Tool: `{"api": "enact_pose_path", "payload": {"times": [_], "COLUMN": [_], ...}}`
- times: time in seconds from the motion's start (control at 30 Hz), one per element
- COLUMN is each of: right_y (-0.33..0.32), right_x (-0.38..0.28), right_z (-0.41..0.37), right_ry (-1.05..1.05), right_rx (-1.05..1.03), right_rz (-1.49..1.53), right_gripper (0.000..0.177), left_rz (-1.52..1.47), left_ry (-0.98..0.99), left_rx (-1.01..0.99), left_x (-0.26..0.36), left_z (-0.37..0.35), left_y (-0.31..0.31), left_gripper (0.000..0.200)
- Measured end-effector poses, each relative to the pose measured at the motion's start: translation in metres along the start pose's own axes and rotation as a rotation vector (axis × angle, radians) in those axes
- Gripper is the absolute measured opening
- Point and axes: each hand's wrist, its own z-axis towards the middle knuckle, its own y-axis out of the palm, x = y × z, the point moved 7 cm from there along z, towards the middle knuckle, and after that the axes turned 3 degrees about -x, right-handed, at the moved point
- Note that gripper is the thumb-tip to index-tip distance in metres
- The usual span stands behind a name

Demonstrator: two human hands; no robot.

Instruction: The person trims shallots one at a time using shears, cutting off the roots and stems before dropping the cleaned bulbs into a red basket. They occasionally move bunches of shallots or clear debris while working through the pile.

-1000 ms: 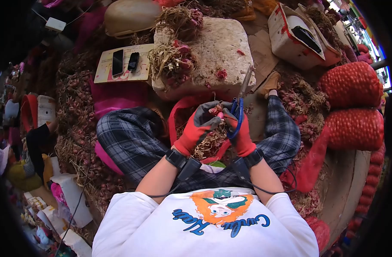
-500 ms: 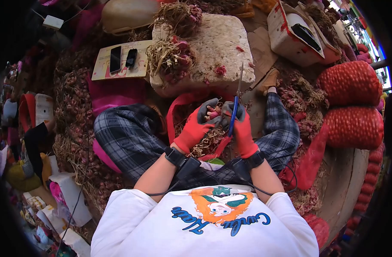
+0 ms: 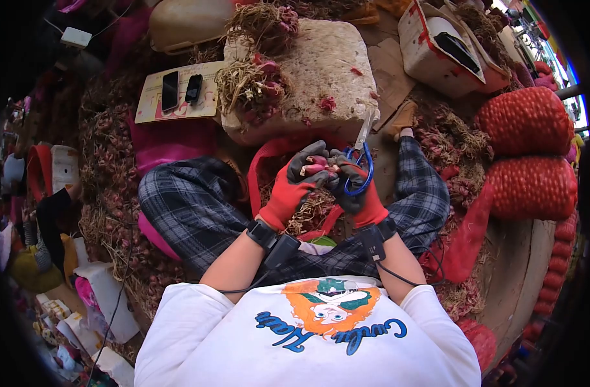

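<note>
Red gloves with dark grey palms and fingers cover both of my hands. My left hand (image 3: pixel 297 177) is closed around a few small pink-red shallots (image 3: pixel 317 166). My right hand (image 3: pixel 357 184) has blue-handled scissors (image 3: pixel 360 151) hooked on it, blades pointing up and away. Its fingertips meet the shallots from the right; whether they pinch one is hard to make out. Beneath my hands, between my crossed legs, lies a heap of shallots and dry stalks (image 3: pixel 306 208) with a red strap around it.
A pale foam block (image 3: pixel 327 71) stands ahead with dried shallot bunches (image 3: pixel 251 84) on its left side. Beside it a board (image 3: pixel 150 98) bears a phone (image 3: pixel 170 90). Full red net sacks (image 3: pixel 527 122) are stacked at right. Loose shallots (image 3: pixel 108 187) spread along the left.
My right hand has turned, so the scissors now show their loops and broad blades rather than their edge. The shallots in my left hand are more exposed.
</note>
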Motion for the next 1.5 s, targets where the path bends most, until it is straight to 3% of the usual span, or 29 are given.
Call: {"api": "enact_pose_path", "payload": {"times": [0.07,0.17,0.27,0.3,0.4,0.5,0.6,0.7,0.8,0.83,0.93,0.97,1.07,1.2,1.3,1.4,1.5], "right_y": [-0.001,-0.006,0.026,0.022,0.007,0.018,0.025,0.016,0.002,-0.012,-0.014,-0.016,-0.003,-0.002,0.008,0.009,0.007], "right_x": [0.006,-0.016,-0.054,-0.053,-0.056,-0.071,-0.062,-0.038,-0.020,-0.006,-0.027,-0.026,-0.051,-0.063,-0.068,-0.059,-0.046], "right_z": [-0.007,-0.012,-0.009,-0.008,-0.003,-0.006,-0.008,-0.010,-0.007,-0.005,-0.009,-0.017,-0.039,-0.057,-0.059,-0.056,-0.053], "right_ry": [0.349,0.193,0.154,0.168,-0.075,-0.186,-0.206,0.189,0.390,0.467,-0.049,0.014,0.014,-0.009,0.000,0.096,0.040], "right_rx": [-0.036,0.026,-0.065,-0.017,0.116,0.062,0.026,0.007,-0.010,0.037,0.007,-0.047,-0.118,-0.066,-0.057,-0.060,-0.029], "right_rz": [0.734,0.163,-0.013,-0.079,-0.474,-0.684,-0.598,0.093,0.092,0.024,-0.933,-0.895,-1.329,-1.301,-1.323,-1.334,-1.372], "right_gripper": [0.032,0.034,0.034,0.031,0.029,0.029,0.025,0.026,0.030,0.037,0.043,0.048,0.049,0.052,0.042,0.042,0.050], "left_rz": [0.039,0.034,0.027,-0.006,-0.034,-0.081,0.006,0.441,-0.368,-0.430,-0.643,-0.731,-0.816,-0.623,-0.592,-0.527,-0.489], "left_ry": [0.009,-0.020,-0.140,-0.133,-0.090,-0.494,-0.415,-0.034,-0.564,-0.605,-0.717,-0.751,-0.725,-0.571,-0.533,-0.524,-0.474], "left_rx": [-0.031,-0.098,-0.136,-0.160,-0.026,-0.007,-0.050,-0.123,0.106,0.172,0.340,0.373,0.407,0.595,0.502,0.500,0.431], "left_x": [0.003,-0.011,-0.040,-0.031,-0.032,-0.040,-0.051,-0.038,-0.067,-0.068,-0.075,-0.076,-0.087,-0.072,-0.066,-0.068,-0.070], "left_z": [0.002,0.002,-0.003,-0.003,0.001,-0.009,-0.009,-0.003,-0.017,-0.018,-0.020,-0.021,-0.021,-0.021,-0.019,-0.021,-0.023], "left_y": [0.004,-0.003,-0.009,0.000,-0.003,-0.006,-0.010,-0.015,-0.029,-0.031,-0.037,-0.039,-0.049,-0.047,-0.038,-0.029,-0.024], "left_gripper": [0.060,0.061,0.065,0.065,0.057,0.042,0.037,0.032,0.027,0.027,0.029,0.029,0.028,0.026,0.025,0.028,0.030]}}
